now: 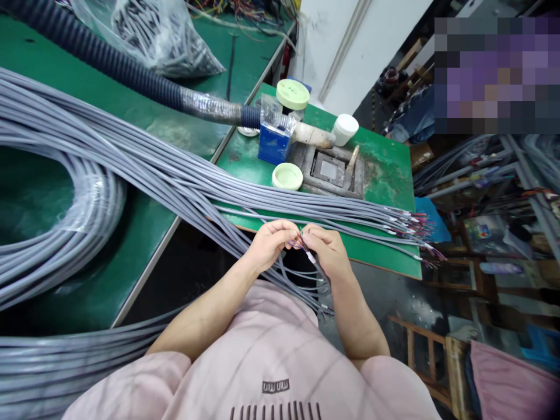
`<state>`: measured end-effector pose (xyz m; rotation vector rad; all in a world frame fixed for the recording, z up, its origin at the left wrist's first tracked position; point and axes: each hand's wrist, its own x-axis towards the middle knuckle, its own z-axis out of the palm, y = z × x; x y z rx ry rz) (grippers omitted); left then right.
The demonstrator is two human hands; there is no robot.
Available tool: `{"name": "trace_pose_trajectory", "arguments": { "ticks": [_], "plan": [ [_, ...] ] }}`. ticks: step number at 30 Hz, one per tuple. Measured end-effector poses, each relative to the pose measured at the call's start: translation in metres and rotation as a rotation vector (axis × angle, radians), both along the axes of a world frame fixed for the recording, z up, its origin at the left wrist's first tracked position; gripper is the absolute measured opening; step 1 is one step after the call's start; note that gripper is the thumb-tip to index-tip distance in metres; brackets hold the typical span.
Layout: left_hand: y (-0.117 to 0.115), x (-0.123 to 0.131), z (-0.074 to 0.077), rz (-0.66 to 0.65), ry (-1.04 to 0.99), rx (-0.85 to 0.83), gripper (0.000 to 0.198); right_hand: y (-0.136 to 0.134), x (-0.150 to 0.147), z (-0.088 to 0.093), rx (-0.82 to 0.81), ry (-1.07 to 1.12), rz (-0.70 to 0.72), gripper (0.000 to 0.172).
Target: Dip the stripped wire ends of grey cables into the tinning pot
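Both hands meet in front of my chest over the end of a grey multi-core cable [322, 272]. Thin coloured wires [298, 242] fan out of its stripped end, above a white band [310, 256]. My left hand [275, 240] is closed, thumb and forefinger pinching some of these wires. My right hand [327, 249] is closed too, its fingers around the cable near the stripped end. Just beyond the hands, a long bundle of grey cables [280, 201] crosses the green table, its stripped ends [420, 224] fanned out at the right.
A black corrugated hose [144, 79] runs to a blue box [275, 140] on the table. Around it stand a dark square pot [328, 169], a pale green lid [287, 176] and a white tub [345, 128]. Coiled cables [96, 204] lie left. Another person [499, 76] is far right.
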<state>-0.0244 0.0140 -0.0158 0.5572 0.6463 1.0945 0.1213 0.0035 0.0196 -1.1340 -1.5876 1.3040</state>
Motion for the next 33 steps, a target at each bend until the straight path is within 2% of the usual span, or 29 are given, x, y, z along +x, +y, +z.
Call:
{"name": "trace_pose_trajectory", "arguments": {
  "ticks": [12,20,33],
  "plan": [
    [-0.0003,-0.0005,0.0011,0.014,-0.022,0.008,0.023,0.0018,-0.0019,0.0028,0.057,-0.011,0.030,0.036],
    [0.0000,-0.0003,0.0037,0.029,-0.020,-0.027,0.024,0.0012,-0.0010,0.0011,0.077,-0.065,-0.004,0.025],
    [-0.0003,-0.0002,-0.0004,0.016,-0.031,-0.001,0.025,0.0013,-0.0013,-0.0003,0.068,-0.074,-0.017,0.024]
  ]
}}
